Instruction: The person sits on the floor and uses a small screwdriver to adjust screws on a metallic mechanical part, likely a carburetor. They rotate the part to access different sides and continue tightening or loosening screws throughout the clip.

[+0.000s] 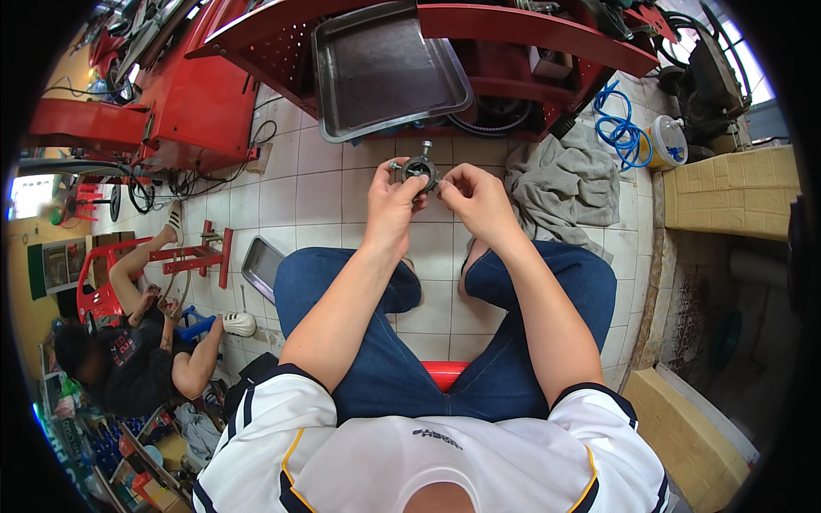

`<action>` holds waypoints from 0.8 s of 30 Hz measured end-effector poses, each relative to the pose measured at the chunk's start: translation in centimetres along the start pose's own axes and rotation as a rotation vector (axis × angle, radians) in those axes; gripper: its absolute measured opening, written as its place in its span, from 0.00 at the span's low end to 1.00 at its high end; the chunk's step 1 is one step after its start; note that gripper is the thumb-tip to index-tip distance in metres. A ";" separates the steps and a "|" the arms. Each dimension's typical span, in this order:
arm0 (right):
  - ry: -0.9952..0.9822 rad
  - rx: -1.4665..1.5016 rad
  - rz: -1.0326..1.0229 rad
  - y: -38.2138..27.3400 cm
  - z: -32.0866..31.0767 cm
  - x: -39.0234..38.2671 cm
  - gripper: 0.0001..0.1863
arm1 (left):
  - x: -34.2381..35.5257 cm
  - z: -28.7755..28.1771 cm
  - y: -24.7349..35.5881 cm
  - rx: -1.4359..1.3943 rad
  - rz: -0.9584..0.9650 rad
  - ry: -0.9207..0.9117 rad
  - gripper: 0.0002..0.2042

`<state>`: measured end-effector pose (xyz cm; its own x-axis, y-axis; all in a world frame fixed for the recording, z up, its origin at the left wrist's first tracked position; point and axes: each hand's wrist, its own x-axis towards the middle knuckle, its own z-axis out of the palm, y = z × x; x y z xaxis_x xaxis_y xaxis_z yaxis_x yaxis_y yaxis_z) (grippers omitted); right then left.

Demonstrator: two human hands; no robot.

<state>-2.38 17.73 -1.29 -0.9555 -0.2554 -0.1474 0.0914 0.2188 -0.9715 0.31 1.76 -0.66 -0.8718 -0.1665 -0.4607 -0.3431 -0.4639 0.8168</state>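
Note:
I sit on a red stool [443,373] with my knees apart, holding a small round grey metal engine part [418,168] out in front of me over the tiled floor. My left hand [392,201] grips it from the left and below. My right hand [473,195] pinches its right side with thumb and fingertips. A short stud sticks up from the top of the part.
An empty metal tray [385,68] rests on a red machine frame [547,34] ahead. A grey rag [564,184], a blue hose coil [620,128] and a white jug lie right. Another person [145,342] sits on the floor at left beside a smaller tray [261,267].

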 end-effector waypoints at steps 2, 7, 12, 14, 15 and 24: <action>0.005 -0.027 -0.028 0.0 0.1 -0.1 0.11 | -0.1 0.1 -0.1 0.030 0.005 0.022 0.20; 0.024 -0.071 -0.099 -0.6 0.3 -0.4 0.09 | -0.1 0.2 -0.3 -0.008 0.040 0.028 0.20; 0.041 -0.164 -0.170 -1.3 0.3 -0.8 0.10 | -0.3 0.5 0.0 -0.028 0.066 0.029 0.19; 0.035 -0.147 -0.178 -2.1 0.3 -0.9 0.12 | -0.1 0.2 0.1 -0.072 0.053 0.022 0.19; 0.034 -0.101 -0.152 -1.8 0.3 -0.8 0.12 | 0.0 0.2 0.1 -0.057 0.065 0.013 0.20; 0.004 0.068 -0.029 -0.7 -0.1 -0.2 0.15 | -0.4 0.5 0.6 -0.034 0.124 -0.093 0.24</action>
<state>-2.29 17.74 -0.55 -0.9590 -0.2573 -0.1186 0.0826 0.1464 -0.9858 0.27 1.96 0.14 -0.9358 -0.1443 -0.3216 -0.2200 -0.4738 0.8527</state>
